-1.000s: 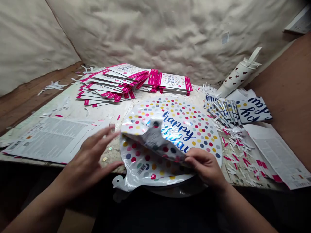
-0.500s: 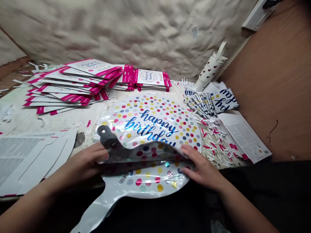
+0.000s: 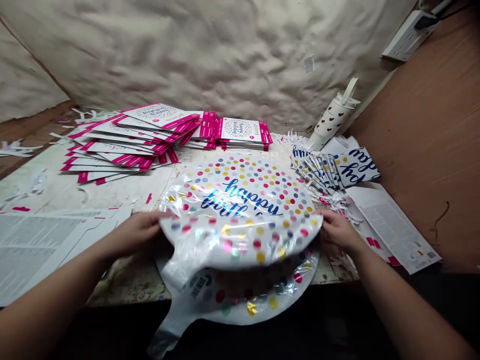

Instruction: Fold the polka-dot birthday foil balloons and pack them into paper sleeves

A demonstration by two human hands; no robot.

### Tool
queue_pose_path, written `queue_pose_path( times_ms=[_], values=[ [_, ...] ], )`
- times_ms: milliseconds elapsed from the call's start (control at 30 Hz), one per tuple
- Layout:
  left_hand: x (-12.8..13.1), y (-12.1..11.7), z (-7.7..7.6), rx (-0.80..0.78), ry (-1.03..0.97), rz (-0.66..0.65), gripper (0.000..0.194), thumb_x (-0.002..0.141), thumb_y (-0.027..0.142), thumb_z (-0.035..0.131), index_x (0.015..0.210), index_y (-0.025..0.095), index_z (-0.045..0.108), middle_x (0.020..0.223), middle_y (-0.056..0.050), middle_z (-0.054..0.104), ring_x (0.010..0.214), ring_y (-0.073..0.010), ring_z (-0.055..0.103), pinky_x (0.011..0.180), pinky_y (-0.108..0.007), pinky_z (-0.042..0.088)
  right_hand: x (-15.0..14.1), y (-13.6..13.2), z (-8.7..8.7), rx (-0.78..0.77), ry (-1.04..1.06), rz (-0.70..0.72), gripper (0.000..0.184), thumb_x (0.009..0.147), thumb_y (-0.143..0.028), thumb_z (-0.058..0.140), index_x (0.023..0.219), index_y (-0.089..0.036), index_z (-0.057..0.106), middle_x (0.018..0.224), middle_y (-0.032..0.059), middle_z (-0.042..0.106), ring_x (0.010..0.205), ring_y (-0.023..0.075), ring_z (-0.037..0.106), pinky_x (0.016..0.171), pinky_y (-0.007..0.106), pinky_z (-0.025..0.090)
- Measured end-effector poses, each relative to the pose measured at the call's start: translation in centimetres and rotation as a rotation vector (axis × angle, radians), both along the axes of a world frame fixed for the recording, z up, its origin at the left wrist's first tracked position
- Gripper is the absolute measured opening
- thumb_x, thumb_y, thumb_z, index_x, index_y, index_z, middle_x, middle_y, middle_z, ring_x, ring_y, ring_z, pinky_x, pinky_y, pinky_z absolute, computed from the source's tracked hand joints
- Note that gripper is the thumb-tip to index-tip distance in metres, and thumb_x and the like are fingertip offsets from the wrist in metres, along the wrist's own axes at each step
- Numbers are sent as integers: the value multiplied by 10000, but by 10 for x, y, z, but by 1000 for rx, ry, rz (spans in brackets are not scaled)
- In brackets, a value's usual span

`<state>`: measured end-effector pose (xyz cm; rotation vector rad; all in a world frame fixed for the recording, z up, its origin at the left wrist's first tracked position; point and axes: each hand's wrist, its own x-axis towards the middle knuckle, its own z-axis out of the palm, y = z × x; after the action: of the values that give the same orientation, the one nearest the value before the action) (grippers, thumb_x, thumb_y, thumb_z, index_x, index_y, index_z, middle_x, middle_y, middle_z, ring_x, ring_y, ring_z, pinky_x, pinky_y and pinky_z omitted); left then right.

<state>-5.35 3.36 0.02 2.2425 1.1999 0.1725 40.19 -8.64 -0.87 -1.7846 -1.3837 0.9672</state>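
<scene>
Over swings the top foil balloon point(image 3: 240, 240), left hand point(image 3: 137, 231) and right hand point(image 3: 340, 231) pinching opposite edges, tail point(image 3: 180, 270) nearer the left!

Makeshift workshop corner — stacked packets point(image 3: 159, 116), paper scraps point(image 3: 340, 201), worn table point(image 3: 118, 196).

a crinkled, cream-coloured covering point(image 3: 210, 55) lines the back wall, with a small greyish patch point(image 3: 309, 64) stuck to it. at the right stands a reddish-brown panel point(image 3: 416, 170), a white socket strip point(image 3: 403, 37) near its top. the pale table point(image 3: 138, 282) has a stained, worn surface. the light is dim, and the space below the table's front edge is nearly black.
</scene>
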Motion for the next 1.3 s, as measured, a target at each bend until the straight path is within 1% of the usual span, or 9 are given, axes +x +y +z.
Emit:
queue_pose_path(
  times_ms=[167,367,533,600,700,800,1067,1200,1300],
  values=[
    [38,21,18,194,152,365,528,863,502,346,1051,77,599,864,-95,688,841,-296,640,716,-417,521,-1,71,11,-87,-70,-86,375,660,-542,614,658,-168,631,549,-6,596,496,135,507,495,255,402],
    [58,-28,-5,508,218,-91,509,909,381,303,1282,82,479,1351,-169,450,1261,-288,395,1033,-440,333,2,101,7,-131,-354,-156,377,594,-527,684,693,-167,629,639,25,604,645,193,553,623,301,410],
    [47,-42,-26,398,315,5,607,857,540,375,1368,212,375,1439,-158,310,1314,-397,251,1013,-568,263,-33,119,24,-44,-665,-295,708,695,-616,573,1163,-88,511,1075,246,574,1065,416,482,875,539,323],
    [45,-41,-27,386,321,68,617,823,601,397,1366,311,352,1472,-134,239,1319,-441,188,980,-625,232,-82,115,27,112,-767,-168,727,799,-584,452,1328,-96,353,1306,255,427,1231,414,341,983,561,218],
    [45,-40,-28,385,323,98,619,801,623,416,1355,353,350,1485,-128,206,1314,-473,157,951,-650,223,-166,95,17,202,-654,446,696,848,-576,349,1398,-161,253,1478,118,237,1367,279,149,1092,470,119],
    [43,-39,-29,412,316,84,620,793,608,441,1352,355,351,1480,-130,222,1301,-483,188,945,-647,228,-193,72,1,181,-586,790,783,838,-627,296,1430,-133,161,1510,96,121,1390,224,51,1112,466,23],
    [68,-36,-19,424,330,55,661,818,599,386,1378,250,348,1464,-155,258,1330,-437,156,995,-605,220,-23,-10,-8,-58,-969,-47,609,907,-437,291,1376,-51,329,1410,190,354,1324,320,270,1082,511,147],
    [124,-45,-13,403,269,-59,754,840,602,331,1404,105,280,1474,-180,202,1357,-374,119,1054,-532,197,-52,-21,-12,121,-952,189,560,882,-507,351,1375,-241,367,1305,125,497,1239,308,397,1023,482,284],
    [149,-52,-12,289,302,-93,806,798,648,378,1400,120,296,1471,-190,200,1343,-417,118,1038,-562,192,-73,-3,-14,28,-899,42,635,813,-602,420,1362,-283,383,1271,152,501,1193,368,423,950,536,333]
  ],
)
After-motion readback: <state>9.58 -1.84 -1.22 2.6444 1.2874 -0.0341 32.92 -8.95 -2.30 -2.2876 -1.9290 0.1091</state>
